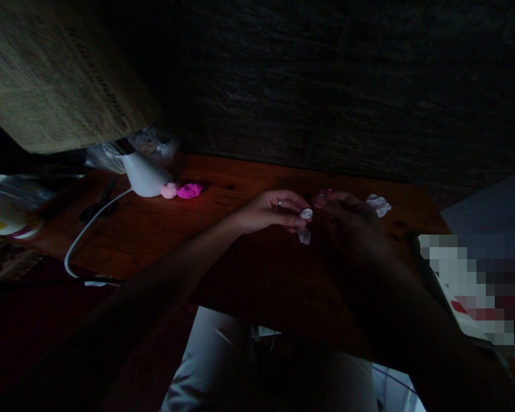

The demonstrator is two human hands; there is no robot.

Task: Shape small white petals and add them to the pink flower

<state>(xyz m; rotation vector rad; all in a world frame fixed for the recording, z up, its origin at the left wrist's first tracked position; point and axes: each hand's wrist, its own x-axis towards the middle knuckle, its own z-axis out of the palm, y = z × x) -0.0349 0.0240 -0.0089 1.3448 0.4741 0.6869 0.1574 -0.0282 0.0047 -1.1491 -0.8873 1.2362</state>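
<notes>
My left hand [272, 210], a ring on one finger, pinches a small pale rounded piece of what looks like modelling clay [306, 213] between thumb and fingertips. Just below those fingers shows a second pale, thin piece [304, 236]; whether it touches the hand or the table I cannot tell. Close by on the right, my right hand [347, 214] has its fingers pressed together around something small and pinkish, mostly hidden in the dim light. Beyond its knuckles a pale flower-shaped piece [378, 205] lies on the wooden table [236, 177].
A light pink lump [170, 190] and a magenta lump [190, 190] sit by the white lamp base [145, 174], under a printed paper-like shade [68, 74]. Its white cable [88, 232] loops over dark scissors [98, 209]. A white cup [4, 217] stands far left; a dark wall runs behind.
</notes>
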